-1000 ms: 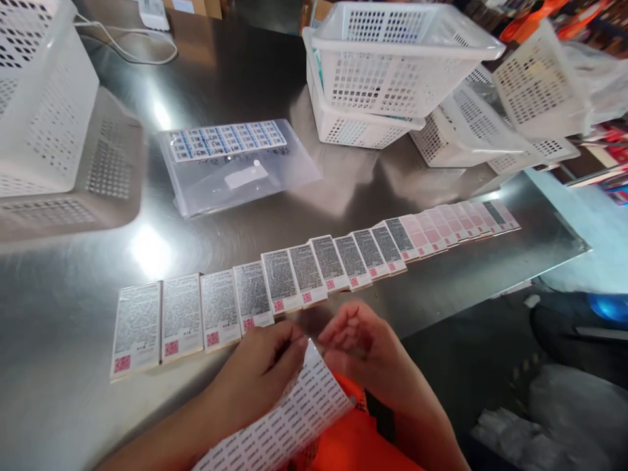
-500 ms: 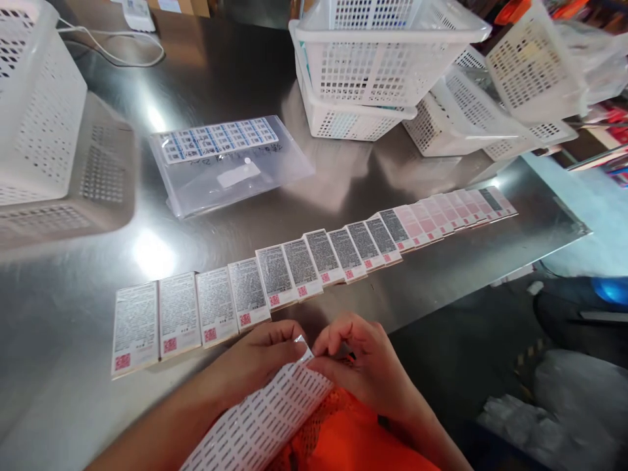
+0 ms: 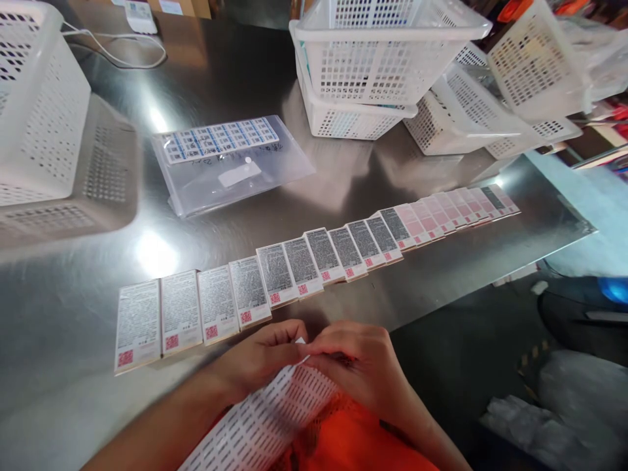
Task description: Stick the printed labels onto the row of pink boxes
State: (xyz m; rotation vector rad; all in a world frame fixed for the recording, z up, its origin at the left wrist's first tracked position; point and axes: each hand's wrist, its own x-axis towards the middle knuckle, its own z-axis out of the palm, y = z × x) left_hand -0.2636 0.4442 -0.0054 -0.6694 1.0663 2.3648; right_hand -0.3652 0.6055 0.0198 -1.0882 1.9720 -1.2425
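Observation:
A white sheet of printed labels (image 3: 260, 418) with rows of small dark text hangs below my hands, over an orange garment. My left hand (image 3: 267, 356) pinches its upper corner between thumb and fingers. Close beside it, my right hand (image 3: 356, 360) is closed on the same corner, thumb and fingers pressed together at the edge. What lies exactly between the right fingertips is hidden. Just beyond my hands, a long row of flat printed boxes (image 3: 218, 304) with red square codes runs across the metal table (image 3: 220, 203), several overlapping.
A clear plastic folder (image 3: 265, 170) with a sticker sheet (image 3: 223, 139) lies behind the row. White perforated baskets stand at the left (image 3: 44, 111) and stacked at the back (image 3: 363, 72). More baskets (image 3: 461, 111) lean at the right. A white cable (image 3: 112, 49) lies at the far left.
My right hand has moved slightly left to meet the left fingertips, its fingers now closed at the sheet's corner. The row of boxes lies as before.

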